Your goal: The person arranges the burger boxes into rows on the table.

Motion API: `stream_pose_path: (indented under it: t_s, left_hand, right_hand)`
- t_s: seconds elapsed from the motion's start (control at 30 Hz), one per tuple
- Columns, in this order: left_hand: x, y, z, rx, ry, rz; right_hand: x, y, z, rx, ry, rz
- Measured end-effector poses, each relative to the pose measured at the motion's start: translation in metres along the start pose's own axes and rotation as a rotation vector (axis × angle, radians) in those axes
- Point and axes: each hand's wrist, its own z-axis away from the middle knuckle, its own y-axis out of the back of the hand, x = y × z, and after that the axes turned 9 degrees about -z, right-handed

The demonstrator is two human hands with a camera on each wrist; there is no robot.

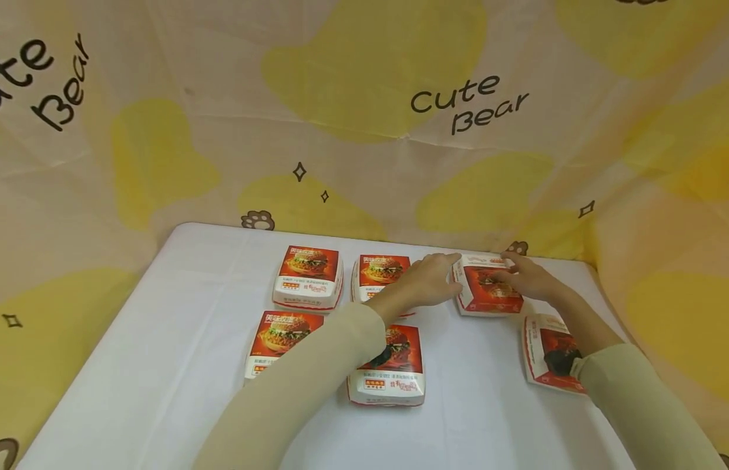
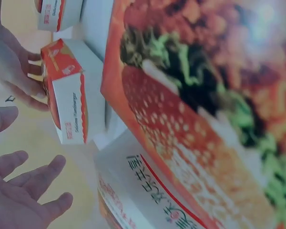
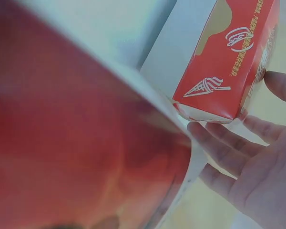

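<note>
A red and white hamburger box [image 1: 490, 290] lies at the back right of the table, printed with a burger. My left hand [image 1: 431, 282] reaches to its left side. In the left wrist view the left hand's [image 2: 26, 191] fingers are spread, with a gap to that box [image 2: 71, 95]. My right hand [image 1: 528, 279] is at the box's right side, thumb over the top. The right wrist view shows the right hand's [image 3: 257, 157] extended fingertips touching a corner of the box [image 3: 214, 71]. Its far side is hidden.
Matching boxes stand at back left [image 1: 308, 274], back middle [image 1: 382, 266], front left [image 1: 276, 336] and front middle [image 1: 393, 382]. Another box [image 1: 543, 352] lies under the right forearm. A patterned cloth [image 1: 364, 130] hangs behind the white table [image 1: 147, 352].
</note>
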Motion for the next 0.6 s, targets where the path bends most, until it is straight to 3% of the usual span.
stream_pose_path:
  t_s: [0.1, 0.6]
  left_hand:
    - [0.005, -0.002, -0.001, -0.016, -0.016, -0.019]
    - [0.006, -0.013, -0.004, -0.095, 0.032, -0.127]
  right_hand:
    - [-0.002, -0.003, 0.003, -0.001, 0.017, 0.002]
    - [-0.018, -0.012, 0.003, -0.034, 0.063, 0.050]
